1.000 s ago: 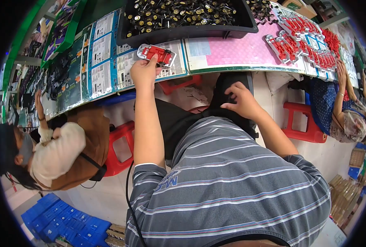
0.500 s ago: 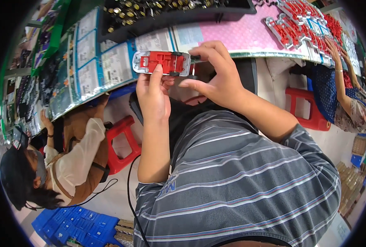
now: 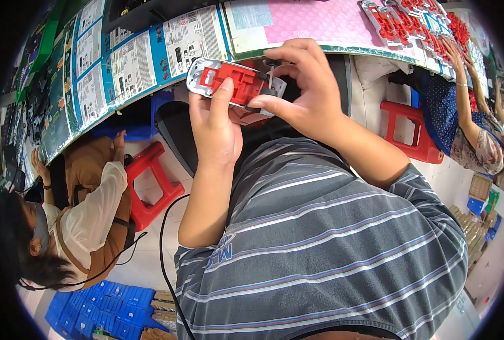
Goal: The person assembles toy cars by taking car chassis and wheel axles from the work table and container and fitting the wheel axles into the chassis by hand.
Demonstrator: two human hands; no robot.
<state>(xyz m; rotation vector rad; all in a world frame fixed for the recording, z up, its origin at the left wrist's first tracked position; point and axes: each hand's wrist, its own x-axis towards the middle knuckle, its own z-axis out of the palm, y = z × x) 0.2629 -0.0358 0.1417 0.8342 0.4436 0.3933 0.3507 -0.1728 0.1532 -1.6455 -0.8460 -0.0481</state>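
Observation:
Over the near edge of the table, my left hand point(image 3: 215, 130) grips a toy car point(image 3: 241, 79), its thumb pressed on the red underside. The car has a silver-white shell and lies bottom up, tilted down toward the right. At its right end, my right hand point(image 3: 314, 93) pinches a wheel axle point(image 3: 271, 79) between thumb and fingers. The thin metal rod carries a black wheel at each end and lies across the car's underside. Whether it sits in its slot I cannot tell. My left fingers are mostly hidden beneath the car.
A dark bin point(image 3: 150, 16) stands on the table beyond the printed sheets point(image 3: 130, 65). Pink bubble wrap point(image 3: 314, 22) covers the table's middle, with several red-and-silver car bodies point(image 3: 385, 25) at right. Co-workers sit on both sides, near red stools point(image 3: 150, 181).
The car has tilted, its right end lower. My right hand has moved the axle from beyond the car's end onto its underside. The whole view has shifted, with the bin higher up.

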